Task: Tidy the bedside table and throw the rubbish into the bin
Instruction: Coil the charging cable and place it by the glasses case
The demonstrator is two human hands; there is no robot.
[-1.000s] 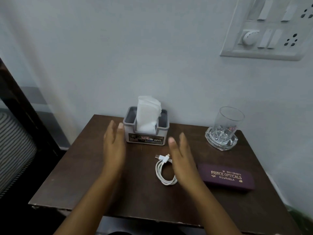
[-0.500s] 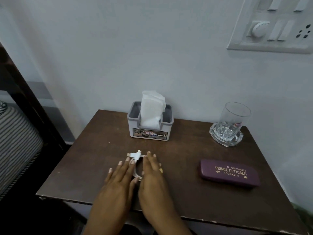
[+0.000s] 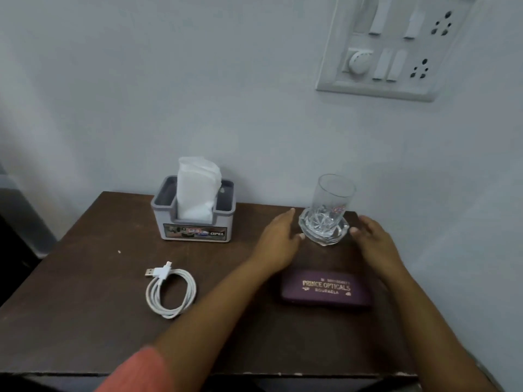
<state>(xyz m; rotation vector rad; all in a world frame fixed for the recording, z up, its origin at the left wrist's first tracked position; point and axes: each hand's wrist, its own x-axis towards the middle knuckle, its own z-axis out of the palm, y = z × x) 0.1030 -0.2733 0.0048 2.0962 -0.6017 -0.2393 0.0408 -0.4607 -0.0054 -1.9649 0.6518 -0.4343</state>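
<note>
I had both hands at the far right corner of the tabletop [image 3: 85, 306], one on each side of the tumbler [image 3: 336, 198], which stood in a cut-glass dish [image 3: 322, 234] close against the wall [image 3: 226, 108]. The left hand [image 3: 278, 239] lay wide, with straight fingers pointing towards the wall and its thumb right at the dish's left rim. I could not tell whether it touched. The right hand [image 3: 373, 241] was wide too, its fingers loosely spread and its thumb just beside the right rim. Neither held anything.

The tumbler looked empty, clear and thin-walled. I judged it light, hard, smooth enough to slip, and quick to break if knocked. It seemed to sit loose in the dish, so I reckoned the two could part or rattle. Lifting by the dish alone might have tipped the tall glass over. The dish looked thicker and heavier, and its facets offered a surer hold. My plan was to curl one hand round the tumbler's lower half and steady the dish's thick rim with the other, or to take the two separately.

The purple spectacle case [image 3: 325, 288] lay just nearer me than the dish, between my forearms. The coiled white cable [image 3: 169, 290] lay well apart to the left. The tissue holder [image 3: 195, 222] stood at the back. No bin showed in view.
</note>
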